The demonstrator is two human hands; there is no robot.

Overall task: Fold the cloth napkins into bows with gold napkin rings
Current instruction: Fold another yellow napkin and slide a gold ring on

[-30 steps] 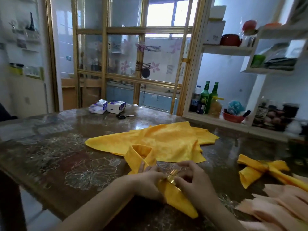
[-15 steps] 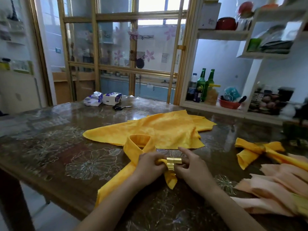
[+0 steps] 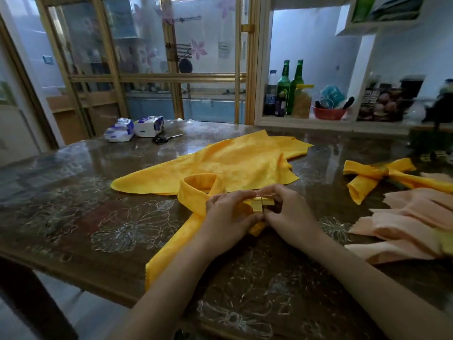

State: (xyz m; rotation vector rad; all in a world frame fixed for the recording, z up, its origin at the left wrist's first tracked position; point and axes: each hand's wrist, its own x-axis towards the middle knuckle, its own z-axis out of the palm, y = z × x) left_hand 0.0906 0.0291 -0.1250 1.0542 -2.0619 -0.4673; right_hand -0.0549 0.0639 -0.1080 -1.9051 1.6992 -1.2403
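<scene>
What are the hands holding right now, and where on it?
The left hand grips the napkin at its gathered middle, just beside the ring. The right hand pinches the ring by its sides.

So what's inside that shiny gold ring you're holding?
The yellow napkin runs into the gold ring, and a yellow end pokes out below it. The left hand grips the napkin there and the right hand pinches the ring, so the cloth right inside is hidden.
</scene>
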